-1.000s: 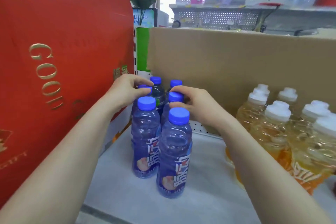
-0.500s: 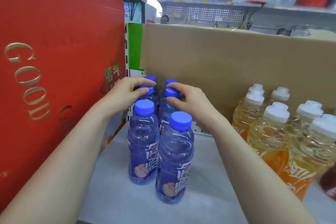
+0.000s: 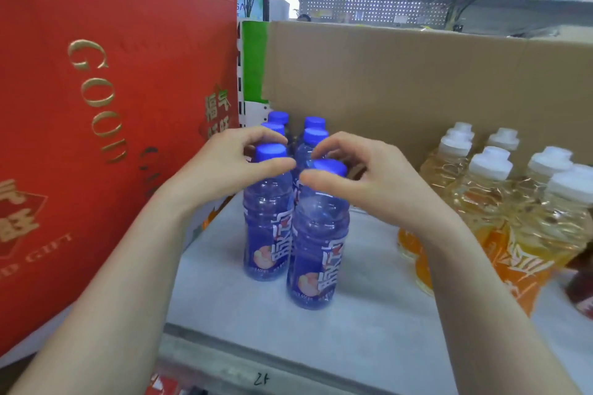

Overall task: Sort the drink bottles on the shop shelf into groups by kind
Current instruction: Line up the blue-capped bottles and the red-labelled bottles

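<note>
Several blue-capped purple drink bottles stand in two columns on the white shelf [image 3: 369, 314]. The front left bottle [image 3: 268, 234] and front right bottle [image 3: 316, 250] are nearest me, with rear bottles [image 3: 316, 135] behind them. My left hand [image 3: 221, 170] curls around the front left cap, thumb under it and fingers behind. My right hand [image 3: 378, 179] cups the front right cap the same way. Both hands have their fingers apart, and I see no firm grip. A group of white-capped yellow-orange bottles [image 3: 481, 202] stands to the right.
A tall red gift box [image 3: 112, 106] walls the left side. A brown cardboard box [image 3: 401, 80] stands close behind both groups. A dark red bottle [image 3: 580, 285] shows at the right edge. A strip of bare shelf lies between the two groups.
Both hands have drawn back toward me from the caps of the second-row purple bottles to the caps of the front pair. The view has shifted slightly.
</note>
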The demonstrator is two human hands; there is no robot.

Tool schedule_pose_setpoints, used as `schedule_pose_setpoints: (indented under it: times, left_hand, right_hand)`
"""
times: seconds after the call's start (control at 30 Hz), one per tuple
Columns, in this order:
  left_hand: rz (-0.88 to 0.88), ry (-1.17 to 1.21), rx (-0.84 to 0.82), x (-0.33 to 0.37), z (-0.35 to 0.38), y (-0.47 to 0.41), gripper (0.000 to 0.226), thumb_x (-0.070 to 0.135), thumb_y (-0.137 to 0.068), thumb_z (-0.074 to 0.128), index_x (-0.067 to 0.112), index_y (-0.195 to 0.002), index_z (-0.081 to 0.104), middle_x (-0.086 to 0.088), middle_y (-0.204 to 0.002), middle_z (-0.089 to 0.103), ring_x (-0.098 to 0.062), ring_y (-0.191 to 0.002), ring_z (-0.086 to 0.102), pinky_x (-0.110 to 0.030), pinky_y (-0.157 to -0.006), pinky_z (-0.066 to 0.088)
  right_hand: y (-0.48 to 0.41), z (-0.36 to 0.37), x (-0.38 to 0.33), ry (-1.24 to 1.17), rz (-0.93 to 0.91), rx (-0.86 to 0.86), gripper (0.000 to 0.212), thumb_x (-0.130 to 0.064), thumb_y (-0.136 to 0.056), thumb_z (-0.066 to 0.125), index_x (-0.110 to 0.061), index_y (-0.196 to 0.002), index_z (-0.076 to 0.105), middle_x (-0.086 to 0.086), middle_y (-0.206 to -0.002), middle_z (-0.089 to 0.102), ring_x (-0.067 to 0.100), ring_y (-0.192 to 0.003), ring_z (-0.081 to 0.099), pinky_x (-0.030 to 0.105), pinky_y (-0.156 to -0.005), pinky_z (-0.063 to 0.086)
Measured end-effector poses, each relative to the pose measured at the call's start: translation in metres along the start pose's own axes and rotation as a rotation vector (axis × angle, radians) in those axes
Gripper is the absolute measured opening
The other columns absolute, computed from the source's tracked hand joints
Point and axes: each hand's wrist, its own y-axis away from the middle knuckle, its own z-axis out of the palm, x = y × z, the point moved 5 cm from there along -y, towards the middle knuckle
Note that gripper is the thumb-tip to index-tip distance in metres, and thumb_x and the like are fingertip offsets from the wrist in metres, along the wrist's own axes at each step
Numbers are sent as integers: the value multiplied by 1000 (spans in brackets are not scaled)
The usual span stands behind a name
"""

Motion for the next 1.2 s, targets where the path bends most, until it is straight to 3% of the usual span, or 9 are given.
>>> schedule_pose_setpoints:
  times: [0.07, 0.13, 0.27, 0.37, 0.6, 0.73, 0.9, 1.07, 1.2]
  left_hand:
    - [11, -107, 74, 3, -1, 5, 33, 36, -79, 79, 33, -110, 69, 19, -105, 69, 3, -87, 62, -2, -72, 40]
    - [12, -130, 57, 6, -6, 9, 35, 30, -83, 77, 32, -116, 67, 16, -111, 68, -1, -94, 63, -3, -80, 41]
    - [-1, -111, -35, 2, -17, 21, 36, 22, -89, 71, 29, -124, 65, 8, -115, 71, -13, -106, 67, -38, -100, 50]
    - [-12, -254, 8, 6, -24, 29, 36, 28, -90, 68, 31, -126, 63, 7, -113, 70, -14, -102, 65, -37, -96, 50]
    - [27, -369, 55, 14, -26, 36, 36, 22, -92, 65, 30, -127, 64, 0, -106, 69, -22, -89, 60, -34, -79, 46]
    - [52, -335, 4, 19, -18, 33, 38, 16, -93, 64, 29, -130, 64, 4, -127, 65, -16, -114, 59, -36, -98, 46]
    - [-9, -184, -15, 20, -26, 21, 26, 34, -90, 68, 34, -116, 71, 15, -108, 71, -1, -95, 64, -24, -87, 47]
    - [-71, 68, 88, 5, -39, -23, 19, 30, -99, 56, 25, -107, 73, 0, -102, 73, -10, -80, 62, -34, -87, 53]
    - [-84, -173, -157, -11, -27, -69, 37, 19, -96, 62, 24, -133, 62, 2, -134, 63, -12, -119, 59, -30, -100, 46]
  right_hand:
    - [4, 1, -1, 138, -23, 53, 24, -46, -81, 76, -31, -98, 68, -8, -86, 69, 6, -61, 51, 30, -70, 50]
    - [6, -7, 1, 217, -19, 76, 18, -37, -87, 74, -32, -104, 69, -9, -87, 69, 8, -66, 53, 35, -76, 51]
    - [16, -25, 11, 305, 32, 67, 22, -23, -94, 65, -32, -113, 70, -3, -104, 69, 18, -92, 61, 39, -89, 49]
    - [24, -29, 12, 331, 51, 91, 31, -22, -95, 64, -29, -125, 64, 0, -117, 68, 20, -104, 62, 41, -95, 48]
    - [24, -18, 18, 295, 142, 105, 32, -42, -92, 65, -32, -121, 59, -3, -104, 71, 19, -91, 69, 42, -90, 53]
    - [20, -13, 13, 322, 140, 128, 34, -40, -93, 64, -27, -123, 58, -5, -107, 69, 22, -95, 67, 40, -91, 51]
    - [18, -8, 8, 308, 125, 134, 32, -40, -93, 65, -25, -120, 57, -10, -104, 63, 18, -91, 64, 39, -87, 50]
    - [20, -9, 14, 276, 108, 149, 28, -44, -90, 68, -30, -111, 55, -11, -99, 65, 13, -83, 62, 34, -79, 49]
    - [18, -7, 17, 268, 94, 140, 25, -45, -90, 66, -34, -108, 51, -14, -98, 63, 8, -81, 60, 34, -76, 49]
